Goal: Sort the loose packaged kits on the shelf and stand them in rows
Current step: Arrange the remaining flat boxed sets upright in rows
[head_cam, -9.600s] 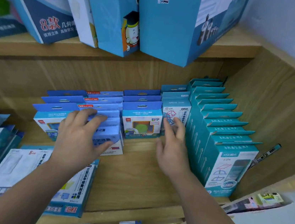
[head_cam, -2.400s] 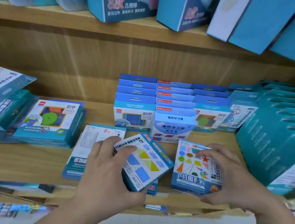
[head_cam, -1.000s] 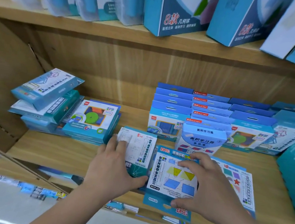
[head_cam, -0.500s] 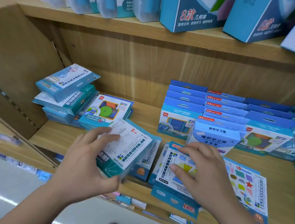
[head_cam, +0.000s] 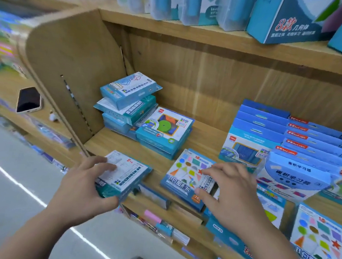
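**Fig.** The shelf (head_cam: pixel 203 137), with standing rows (head_cam: pixel 260 127) at the right of the frame and a loose pile (head_cam: pixel 126 102) at centre left. The step in hand appeared to be the lifting of flat-lying kits for sorting. To do it well, each kit would best have been matched by its printed face to a row of the same design. It would then be turned upright with its hang tab uppermost and set flush against its fellows, so that no row toppled. Placing one kit at a time would probably have been safer than two.

The coloured-shapes kit (head_cam: pixel 188 174) lay flat at lower centre, near the shelf's front edge. The right hand (head_cam: pixel 229 192) pinched its right edge between curled fingers and thumb. The white-faced kit (head_cam: pixel 126 171), left of lower centre, was held tilted at the front edge. The left hand (head_cam: pixel 81 189) gripped it, fingers over its face and thumb at its near edge.

Both kits were thin, flat cardboard boxes with blue-green sides. The first was printed with bright polygons and a red star, the second with pale line drawings. A phone (head_cam: pixel 29 100) lay on the neighbouring shelf at far left.
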A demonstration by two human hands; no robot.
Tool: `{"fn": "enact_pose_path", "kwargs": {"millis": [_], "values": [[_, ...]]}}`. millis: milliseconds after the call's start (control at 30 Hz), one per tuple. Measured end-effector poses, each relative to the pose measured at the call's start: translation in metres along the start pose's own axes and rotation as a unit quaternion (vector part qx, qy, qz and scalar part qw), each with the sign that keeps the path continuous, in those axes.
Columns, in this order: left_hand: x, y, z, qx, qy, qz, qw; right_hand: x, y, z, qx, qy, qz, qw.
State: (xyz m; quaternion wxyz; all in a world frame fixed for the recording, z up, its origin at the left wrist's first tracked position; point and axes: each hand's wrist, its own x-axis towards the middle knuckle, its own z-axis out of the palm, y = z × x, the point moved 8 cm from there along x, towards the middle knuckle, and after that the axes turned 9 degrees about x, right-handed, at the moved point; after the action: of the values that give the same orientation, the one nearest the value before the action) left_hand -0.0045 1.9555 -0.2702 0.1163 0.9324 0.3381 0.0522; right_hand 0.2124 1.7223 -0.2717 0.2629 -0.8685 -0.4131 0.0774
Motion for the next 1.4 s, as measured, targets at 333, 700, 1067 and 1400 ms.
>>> {"fn": "enact_pose_path", "kwargs": {"millis": [333,700,1067,1400], "values": [[0.056,-0.024,0.039,0.048,-0.118,0.155,0.98,0.024,-0.017,0.004,-0.02,0.007,0.045,0.999],[0.096,-0.041,0.036,0.074,-0.132,0.244,0.958,0.112,-0.064,0.021,0.082,-0.016,0.101,0.991],[0.108,-0.041,0.033,0.132,-0.237,0.352,0.896,0.154,-0.056,0.039,-0.028,-0.073,0.142,0.987],[0.114,-0.004,0.043,0.137,-0.246,0.42,0.863,0.09,-0.063,-0.002,0.019,0.041,0.117,0.992]]}}
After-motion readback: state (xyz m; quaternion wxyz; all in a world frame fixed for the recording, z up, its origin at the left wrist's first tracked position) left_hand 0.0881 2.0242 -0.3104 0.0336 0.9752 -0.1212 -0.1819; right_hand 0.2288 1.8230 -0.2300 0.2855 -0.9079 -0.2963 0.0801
